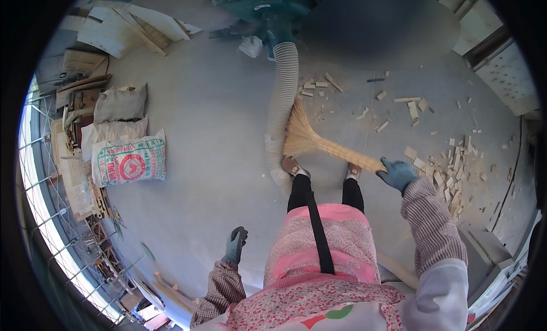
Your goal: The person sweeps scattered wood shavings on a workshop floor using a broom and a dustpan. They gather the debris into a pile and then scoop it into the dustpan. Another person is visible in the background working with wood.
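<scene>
My right hand (398,174), in a blue-grey work glove, is closed round the handle end of a straw broom (336,149). The broom's bristles fan out to the left on the floor, against a ribbed flexible hose (276,117) and just beyond my left shoe (294,166). My left hand (235,245), gloved the same way, hangs at my left side with nothing in it, its fingers loosely bent and a little apart. Wood offcuts (319,85) lie just right of the hose, past the bristles.
More offcuts (453,174) are heaped and scattered at the right. The hose runs up to a green machine (279,26). Full sacks (130,159) and stacked boards (71,180) line the left side, beside a wire-mesh fence (51,240). Panels (122,32) lie far left.
</scene>
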The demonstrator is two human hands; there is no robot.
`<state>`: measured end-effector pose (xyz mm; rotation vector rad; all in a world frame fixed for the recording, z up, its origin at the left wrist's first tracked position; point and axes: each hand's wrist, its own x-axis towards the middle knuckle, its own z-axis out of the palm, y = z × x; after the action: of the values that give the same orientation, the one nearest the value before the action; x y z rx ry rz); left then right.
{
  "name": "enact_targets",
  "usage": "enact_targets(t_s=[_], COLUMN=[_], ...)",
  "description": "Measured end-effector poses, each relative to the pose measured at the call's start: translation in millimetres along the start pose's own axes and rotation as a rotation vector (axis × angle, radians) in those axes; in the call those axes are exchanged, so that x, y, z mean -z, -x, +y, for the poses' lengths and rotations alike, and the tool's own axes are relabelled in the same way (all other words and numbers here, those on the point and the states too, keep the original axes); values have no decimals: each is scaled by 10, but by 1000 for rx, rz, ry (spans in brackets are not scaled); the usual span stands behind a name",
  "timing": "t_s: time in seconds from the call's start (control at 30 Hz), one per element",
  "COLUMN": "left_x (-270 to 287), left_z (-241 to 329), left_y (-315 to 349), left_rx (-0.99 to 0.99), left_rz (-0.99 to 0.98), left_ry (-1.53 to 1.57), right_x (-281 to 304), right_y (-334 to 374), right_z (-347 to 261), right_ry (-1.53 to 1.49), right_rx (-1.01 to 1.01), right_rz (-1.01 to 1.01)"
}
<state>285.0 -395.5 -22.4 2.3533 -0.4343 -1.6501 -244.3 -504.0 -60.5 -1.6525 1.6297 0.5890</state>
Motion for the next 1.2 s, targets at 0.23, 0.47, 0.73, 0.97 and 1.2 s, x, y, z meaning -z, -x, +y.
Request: enact_targets(t_s=[0.23,0.47,0.73,0.97,1.2], left_x=[-320,-773,-734,-597,-444], left_z=[-442,12,-48,-71,-291], left_y=[308,376,127,-116,113], left_rx=[11,36,18,77,82], left_rz=[-80,-80,-151,-128,85], left_ry=[-125,-121,-139,-101,29], right_x=[-13,-407,-750,-211,-153], right_y=[-729,584,2130,1879,-964], right_z=[588,1864,2283,1285,1328], right_ry=[-99,-275,-404,-745,-94], right_rx=[-168,-566,-870,-716,145], right_rz=[-46,24,156,168,392])
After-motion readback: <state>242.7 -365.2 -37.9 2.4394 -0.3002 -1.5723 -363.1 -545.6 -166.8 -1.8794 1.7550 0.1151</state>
